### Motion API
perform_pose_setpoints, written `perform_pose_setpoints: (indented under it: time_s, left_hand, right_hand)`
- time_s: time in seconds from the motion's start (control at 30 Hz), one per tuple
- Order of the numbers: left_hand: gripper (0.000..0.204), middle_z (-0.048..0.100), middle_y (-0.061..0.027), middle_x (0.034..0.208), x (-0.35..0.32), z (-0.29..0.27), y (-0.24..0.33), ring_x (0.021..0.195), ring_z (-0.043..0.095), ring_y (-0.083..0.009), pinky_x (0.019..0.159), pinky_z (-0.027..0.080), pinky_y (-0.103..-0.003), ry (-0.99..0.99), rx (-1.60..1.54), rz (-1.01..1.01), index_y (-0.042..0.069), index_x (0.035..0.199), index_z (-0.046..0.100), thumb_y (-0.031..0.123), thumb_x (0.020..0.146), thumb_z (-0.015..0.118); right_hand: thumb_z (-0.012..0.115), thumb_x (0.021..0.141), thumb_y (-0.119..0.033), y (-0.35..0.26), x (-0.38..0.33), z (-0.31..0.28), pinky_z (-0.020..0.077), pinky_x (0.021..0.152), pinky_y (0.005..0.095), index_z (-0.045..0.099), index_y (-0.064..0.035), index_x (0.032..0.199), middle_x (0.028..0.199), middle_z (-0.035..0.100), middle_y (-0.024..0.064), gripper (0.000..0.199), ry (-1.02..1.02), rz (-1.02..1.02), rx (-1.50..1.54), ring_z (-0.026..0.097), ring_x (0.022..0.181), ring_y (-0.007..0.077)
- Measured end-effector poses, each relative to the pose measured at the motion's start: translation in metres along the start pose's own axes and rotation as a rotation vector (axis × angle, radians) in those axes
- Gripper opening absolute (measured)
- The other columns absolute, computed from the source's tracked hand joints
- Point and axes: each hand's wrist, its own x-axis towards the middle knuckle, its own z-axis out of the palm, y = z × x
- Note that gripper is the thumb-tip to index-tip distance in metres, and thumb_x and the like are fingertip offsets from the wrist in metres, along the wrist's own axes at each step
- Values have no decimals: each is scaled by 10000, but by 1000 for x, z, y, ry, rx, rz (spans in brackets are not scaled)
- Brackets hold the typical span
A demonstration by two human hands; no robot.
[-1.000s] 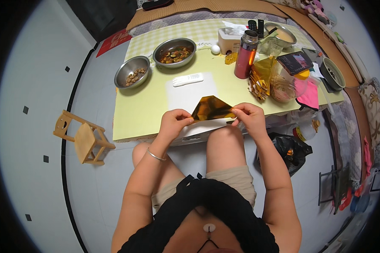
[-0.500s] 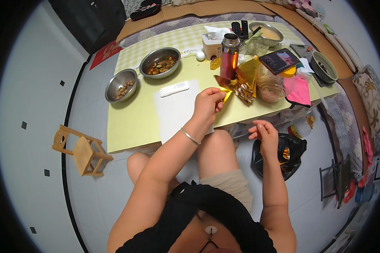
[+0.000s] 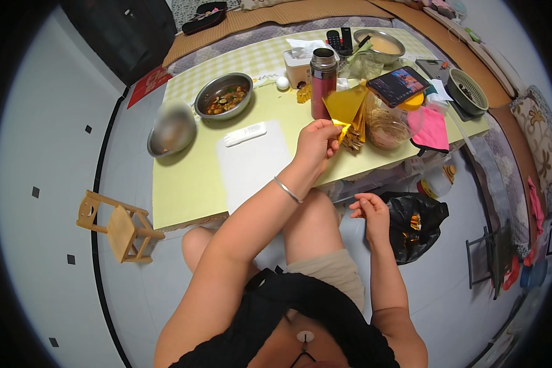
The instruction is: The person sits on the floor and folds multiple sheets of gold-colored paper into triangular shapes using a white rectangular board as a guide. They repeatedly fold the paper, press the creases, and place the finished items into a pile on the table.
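My left hand (image 3: 317,146) reaches across to the table's near edge and pinches a shiny gold foil piece (image 3: 345,104) between thumb and fingers. Folded gold pieces (image 3: 353,142) stand in a cluster right behind and beside it, so where the held piece ends is hard to make out. A dark red thermos (image 3: 323,89) rises just to the left of the foil. Off the table's near edge hovers my right hand (image 3: 374,214), fingers loosely bent and apart, holding nothing visible. Beside it on the floor lies a black plastic bag (image 3: 426,240) with gold scraps (image 3: 414,222) inside.
A white sheet (image 3: 251,165) with a white packet (image 3: 245,134) lies at the table's middle. Two metal bowls (image 3: 224,114) (image 3: 173,130) are left. A phone (image 3: 398,86) rests by a clear plastic jar (image 3: 387,134) and pink cloth (image 3: 431,130). A small wooden chair (image 3: 121,233) stands left.
My left hand has moved right, bringing its gold foil against the cluster by the thermos. My right hand has shifted slightly left and down. The view has shifted a little, and the left bowl now looks blurred.
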Motion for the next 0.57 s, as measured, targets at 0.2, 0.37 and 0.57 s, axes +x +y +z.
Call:
perform_pose_setpoints:
  time_s: [0.2, 0.37, 0.57]
  left_hand:
    - [165, 551, -14, 654, 35, 14, -5, 462, 468, -101, 397, 310, -263, 37, 116, -147, 71, 795, 568, 102, 915, 676]
    - [155, 506, 11, 605, 68, 23, -11, 440, 414, -101, 417, 291, -285, 116, 237, -232, 94, 775, 561, 123, 895, 655]
    - [142, 505, 18, 589, 86, 23, -9, 420, 408, -110, 421, 282, -304, 115, 325, -330, 105, 788, 553, 146, 880, 653]
  right_hand:
    - [516, 1028, -61, 10, -3, -3, 563, 658, 264, 661, 28, 1107, 873, 717, 103, 188, -20, 37, -4, 660, 666, 125]
    - [519, 1030, -62, 14, -2, 0, 566, 654, 262, 661, 28, 1106, 880, 719, 108, 184, -35, 40, -24, 660, 664, 127]
    - [533, 1030, -77, 24, 1, 5, 569, 666, 262, 658, 19, 1123, 891, 722, 118, 183, -70, 39, -39, 669, 671, 135]
